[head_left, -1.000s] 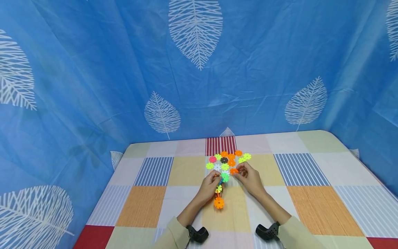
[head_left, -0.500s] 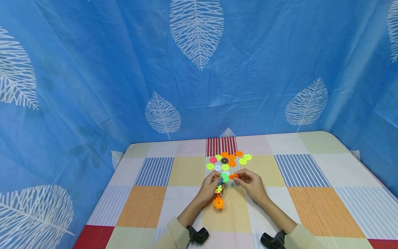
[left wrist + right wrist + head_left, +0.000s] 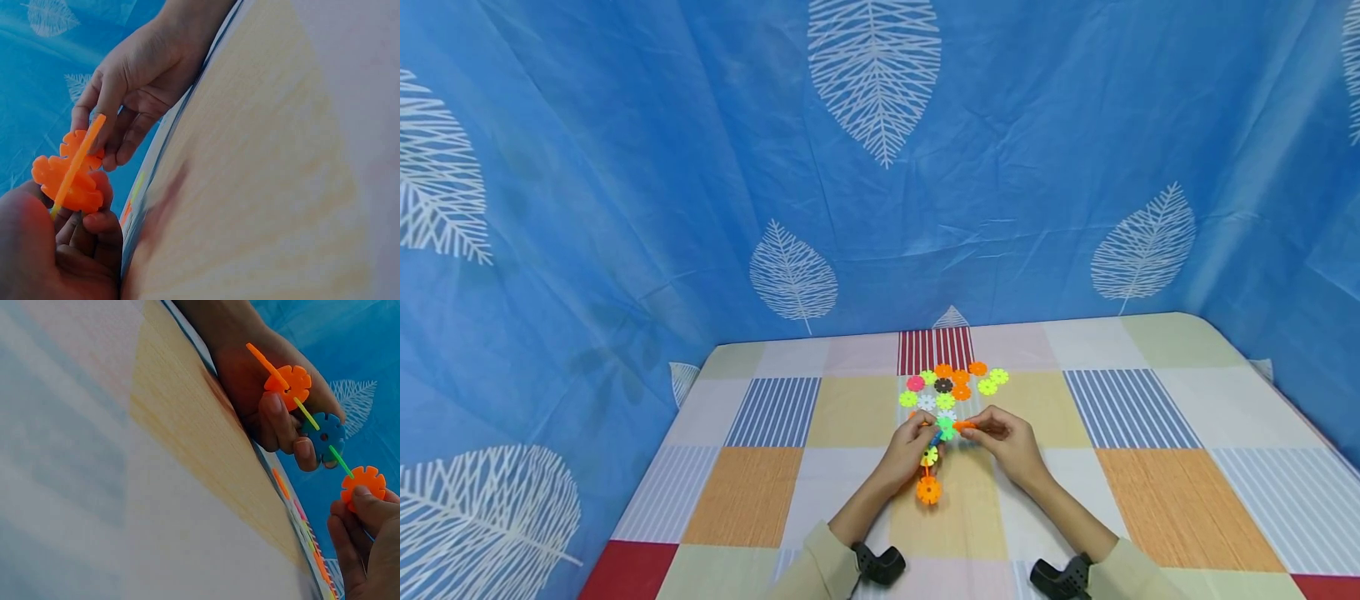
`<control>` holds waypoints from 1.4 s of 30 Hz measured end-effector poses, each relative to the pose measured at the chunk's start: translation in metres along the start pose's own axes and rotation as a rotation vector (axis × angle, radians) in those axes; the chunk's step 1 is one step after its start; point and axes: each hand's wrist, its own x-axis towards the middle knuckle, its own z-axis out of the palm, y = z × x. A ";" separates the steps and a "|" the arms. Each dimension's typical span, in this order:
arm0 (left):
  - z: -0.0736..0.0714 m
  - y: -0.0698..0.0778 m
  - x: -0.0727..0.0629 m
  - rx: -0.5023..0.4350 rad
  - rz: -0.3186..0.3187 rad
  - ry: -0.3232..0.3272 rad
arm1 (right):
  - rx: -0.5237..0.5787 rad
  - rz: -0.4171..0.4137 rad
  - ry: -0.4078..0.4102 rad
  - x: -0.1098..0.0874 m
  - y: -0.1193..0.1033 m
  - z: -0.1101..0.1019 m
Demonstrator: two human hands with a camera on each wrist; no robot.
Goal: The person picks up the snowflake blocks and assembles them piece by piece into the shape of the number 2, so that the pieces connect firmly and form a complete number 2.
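Near the table's middle, my left hand (image 3: 904, 454) holds a short chain of notched plastic building discs by its blue disc (image 3: 325, 432), thumb and fingers pinching it. A large orange disc (image 3: 928, 490) hangs at the chain's near end, beyond a yellow-green disc (image 3: 929, 456). On the far side a green disc (image 3: 947, 429) sticks out of the blue one. My right hand (image 3: 1011, 443) pinches another orange disc (image 3: 369, 480) between thumb and fingers. Its notched edge meets the green disc's edge in the right wrist view, the two crossing at an angle.
Loose discs lie just beyond the hands: a pink one (image 3: 915, 383), a black one (image 3: 943, 385), a white one (image 3: 927, 402), an orange one (image 3: 977, 368) and several more. A patchwork cloth (image 3: 1142, 492) covers the table; a blue leaf-print curtain (image 3: 1000, 208) stands behind.
My right hand has brought its orange disc left and nearer to me, up to the green disc, turning it from face-on to edge-on. The left hand and chain have barely moved.
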 end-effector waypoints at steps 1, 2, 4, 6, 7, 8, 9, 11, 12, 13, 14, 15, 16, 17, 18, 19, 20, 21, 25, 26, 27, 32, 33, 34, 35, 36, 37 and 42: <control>0.000 0.000 0.000 0.003 0.005 -0.009 | 0.002 -0.009 -0.006 0.000 0.000 0.000; 0.000 0.000 0.000 0.007 0.013 -0.017 | 0.003 -0.018 -0.011 0.001 0.000 0.000; -0.001 0.001 0.000 0.012 0.024 -0.034 | -0.003 -0.036 -0.027 0.001 -0.001 -0.001; -0.002 0.002 0.000 0.024 0.032 -0.053 | -0.020 -0.047 -0.044 0.002 -0.002 -0.001; -0.003 0.002 0.000 0.034 0.032 -0.060 | -0.031 -0.050 -0.051 0.002 -0.003 0.000; -0.003 0.002 -0.001 0.043 0.032 -0.064 | -0.043 -0.053 -0.057 0.002 -0.003 0.000; -0.004 0.003 -0.001 0.051 0.029 -0.069 | -0.055 -0.056 -0.062 0.002 -0.004 0.000; -0.005 0.001 -0.001 0.061 0.025 -0.074 | -0.079 -0.058 -0.067 0.002 -0.004 0.001; -0.005 0.001 0.000 0.056 0.026 -0.069 | -0.091 -0.060 -0.067 0.002 -0.004 0.001; -0.005 -0.001 0.000 0.044 0.025 -0.064 | -0.103 -0.064 -0.064 0.003 -0.004 0.002; -0.006 -0.003 0.001 0.026 0.022 -0.057 | -0.113 -0.062 -0.059 0.003 -0.001 0.002; -0.007 -0.007 0.003 0.005 0.020 -0.048 | -0.125 -0.058 -0.053 0.004 0.002 0.002; -0.008 -0.010 0.004 -0.016 0.018 -0.032 | -0.146 -0.056 -0.046 0.005 0.006 0.003; -0.009 -0.014 0.006 -0.039 0.022 -0.004 | -0.170 -0.054 -0.043 0.007 0.010 0.003; -0.010 -0.017 0.007 -0.067 0.024 0.032 | -0.197 -0.052 -0.041 0.009 0.015 0.003; -0.011 -0.020 0.009 -0.090 0.036 0.074 | -0.228 -0.047 -0.042 0.011 0.020 0.003; -0.013 -0.023 0.011 -0.112 0.044 0.127 | -0.257 -0.042 -0.044 0.014 0.025 0.003; -0.014 -0.025 0.012 -0.133 0.055 0.185 | -0.290 -0.045 -0.045 0.017 0.027 0.003; -0.020 -0.026 0.014 -0.192 0.085 0.379 | -0.451 -0.056 -0.013 0.036 0.036 0.003; -0.021 -0.026 0.015 -0.194 0.080 0.405 | -0.494 -0.052 0.000 0.041 0.039 0.003; -0.022 -0.026 0.015 -0.190 0.078 0.419 | -0.544 -0.047 0.008 0.047 0.042 0.003; -0.022 -0.030 0.015 -0.136 0.073 0.405 | -0.774 0.069 -0.042 0.068 0.051 0.007; -0.022 -0.031 0.015 -0.131 0.072 0.398 | -0.820 0.098 -0.062 0.071 0.052 0.009; -0.022 -0.032 0.015 -0.127 0.072 0.392 | -0.859 0.129 -0.079 0.074 0.052 0.010; -0.021 -0.032 0.015 -0.116 0.070 0.389 | -0.894 0.157 -0.093 0.076 0.052 0.012; -0.021 -0.032 0.014 -0.107 0.067 0.386 | -0.918 0.185 -0.100 0.078 0.052 0.013; -0.020 -0.032 0.014 -0.099 0.064 0.381 | -0.931 0.206 -0.102 0.080 0.052 0.015; -0.019 -0.029 0.014 -0.074 0.045 0.351 | -0.826 0.265 -0.049 0.085 0.050 0.018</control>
